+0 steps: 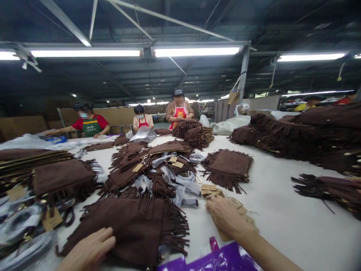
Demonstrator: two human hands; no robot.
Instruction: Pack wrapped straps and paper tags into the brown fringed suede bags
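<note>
My left hand point(88, 248) lies with fingers stretched out on a dark brown fringed suede bag point(129, 226) at the near edge of the table. The bag lies flat, its fringe spread to the right. Over a small pile of tan paper tags point(239, 207) my right hand point(225, 214) has its fingers curled down, pinching a tag; the fingertips are partly hidden. Just below that hand is shiny purple plastic point(217, 259). Beyond both hands sits a heap of brown bags with plastic-wrapped straps point(184, 186) and hang tags point(138, 167).
Another fringed bag point(231, 163) lies beyond the tags. Stacked bags rise at the left point(64, 175) and right point(282, 135), with plastic-wrapped coils point(21, 222) at the near left. Several co-workers, including one in a red apron point(179, 112), are across the white table point(282, 210).
</note>
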